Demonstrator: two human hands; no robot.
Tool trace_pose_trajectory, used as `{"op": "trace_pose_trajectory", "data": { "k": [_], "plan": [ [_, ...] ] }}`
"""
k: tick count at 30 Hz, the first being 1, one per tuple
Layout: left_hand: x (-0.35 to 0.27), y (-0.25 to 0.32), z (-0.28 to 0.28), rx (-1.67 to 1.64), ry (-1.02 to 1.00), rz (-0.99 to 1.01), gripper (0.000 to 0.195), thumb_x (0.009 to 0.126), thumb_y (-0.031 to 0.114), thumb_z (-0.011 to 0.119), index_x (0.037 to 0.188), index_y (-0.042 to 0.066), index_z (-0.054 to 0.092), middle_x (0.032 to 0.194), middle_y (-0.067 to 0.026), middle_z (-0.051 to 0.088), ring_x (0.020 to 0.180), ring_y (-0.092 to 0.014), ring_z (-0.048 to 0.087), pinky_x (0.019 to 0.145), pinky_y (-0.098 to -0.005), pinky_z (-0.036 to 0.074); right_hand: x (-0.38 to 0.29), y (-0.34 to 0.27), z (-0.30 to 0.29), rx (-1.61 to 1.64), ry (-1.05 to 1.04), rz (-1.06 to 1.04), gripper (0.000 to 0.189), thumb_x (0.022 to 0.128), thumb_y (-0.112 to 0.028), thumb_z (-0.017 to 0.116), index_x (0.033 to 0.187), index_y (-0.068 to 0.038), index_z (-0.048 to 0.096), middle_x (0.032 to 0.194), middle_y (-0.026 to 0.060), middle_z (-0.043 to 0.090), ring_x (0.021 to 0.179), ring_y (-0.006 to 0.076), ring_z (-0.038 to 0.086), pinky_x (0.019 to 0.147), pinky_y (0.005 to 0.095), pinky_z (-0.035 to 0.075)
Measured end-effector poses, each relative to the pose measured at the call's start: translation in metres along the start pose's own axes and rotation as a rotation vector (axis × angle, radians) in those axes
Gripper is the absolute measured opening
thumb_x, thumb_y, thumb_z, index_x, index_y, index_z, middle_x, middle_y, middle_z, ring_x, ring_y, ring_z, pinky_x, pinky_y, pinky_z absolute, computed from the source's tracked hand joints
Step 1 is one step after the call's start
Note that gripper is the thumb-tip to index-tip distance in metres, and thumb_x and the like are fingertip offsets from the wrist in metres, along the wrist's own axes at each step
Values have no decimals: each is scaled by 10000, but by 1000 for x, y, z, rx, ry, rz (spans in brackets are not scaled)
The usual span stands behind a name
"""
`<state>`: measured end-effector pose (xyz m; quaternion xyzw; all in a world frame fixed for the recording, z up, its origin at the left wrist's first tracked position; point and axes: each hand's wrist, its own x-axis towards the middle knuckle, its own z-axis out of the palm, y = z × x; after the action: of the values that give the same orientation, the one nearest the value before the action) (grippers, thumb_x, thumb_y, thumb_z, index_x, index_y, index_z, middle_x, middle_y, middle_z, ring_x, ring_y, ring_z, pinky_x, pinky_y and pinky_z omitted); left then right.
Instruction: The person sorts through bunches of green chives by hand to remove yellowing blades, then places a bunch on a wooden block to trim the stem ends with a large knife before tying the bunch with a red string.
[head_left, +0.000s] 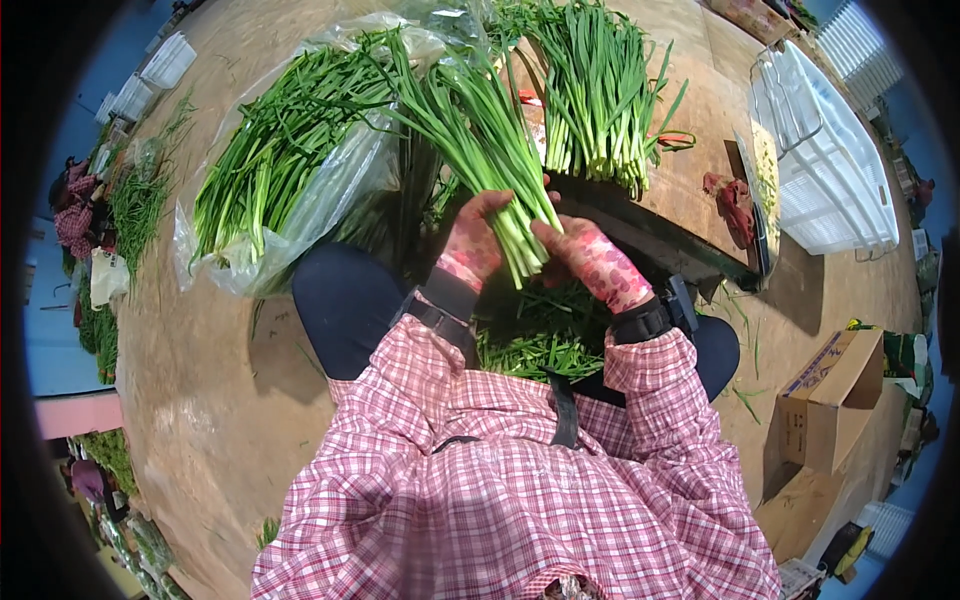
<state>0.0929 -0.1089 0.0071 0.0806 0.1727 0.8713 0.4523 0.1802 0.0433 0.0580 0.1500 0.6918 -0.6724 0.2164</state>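
Both hands hold one bunch of long, flat-leaved greens that look like garlic chives (480, 157), its pale stem ends pointing down towards my lap. My left hand (480, 232) wraps the stems from the left. On the right, my right hand (562, 236) grips the same bunch, thumb against the lower stems, fingers partly hidden behind. A large heap of the greens (277, 150) lies in an open clear plastic bag (352, 195) at the left. Beyond my right hand, another pile of greens (600, 97) rests on a low wooden board (697, 180), stem ends facing me.
A red cloth (731, 206) and a flat blade-like metal piece (752, 202) lie at the board's right end. White plastic crates (832, 150) and an open cardboard box (829, 397) stand at the right. Cut leaves (540, 352) lie between my legs. A person (75, 206) is far left.
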Motion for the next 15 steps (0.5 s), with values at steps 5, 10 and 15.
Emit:
{"op": "trace_pose_trajectory", "data": {
  "k": [5,10,15],
  "plan": [
    [4,-11,-17,57,219,29,497,953,304,531,1347,11,452,1319,-145,535,1203,-301,521,977,-464,467,-4,5,26,50,58,-45,358,813,-189,733,1092,-14,595,923,38,637,808,139,614,672,273,506],
    [3,-5,-17,237,201,4,456,885,261,654,1257,26,536,1058,-118,649,948,-269,646,842,-408,531,3,38,33,-210,203,-297,444,811,-153,729,1181,5,541,956,54,634,878,144,598,764,281,491],
    [6,20,30,325,310,196,408,850,203,686,1187,0,576,926,-86,660,840,-228,662,775,-351,540,-25,38,17,180,253,-228,405,867,-182,675,1195,6,529,962,64,646,870,118,593,771,269,483]
  ]
}}
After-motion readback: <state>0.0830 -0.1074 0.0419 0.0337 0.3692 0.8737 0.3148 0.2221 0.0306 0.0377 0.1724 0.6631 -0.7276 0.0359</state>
